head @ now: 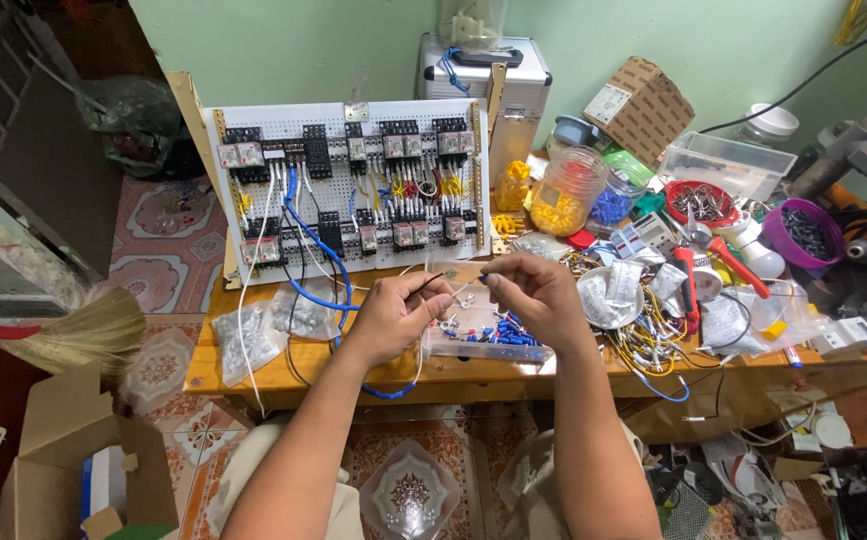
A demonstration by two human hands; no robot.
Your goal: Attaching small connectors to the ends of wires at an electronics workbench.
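- while pinched in left hand (pixel 399 312), thin wire (pixel 432 279) may slip.
- right hand (pixel 534 292) grips small blue terminal (pixel 483 279); likely dropped among clutter on wooden table (pixel 284 370).

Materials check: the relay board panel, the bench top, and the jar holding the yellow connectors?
Relay board panel: white sheet with a regular hole grid, matte; probably painted metal or plastic perforated board, can't tell which.
Bench top: wood, visible grain and a warm glossy varnish.
Jar: clear plastic by the look, see-through wall showing yellow connectors; glass not ruled out.
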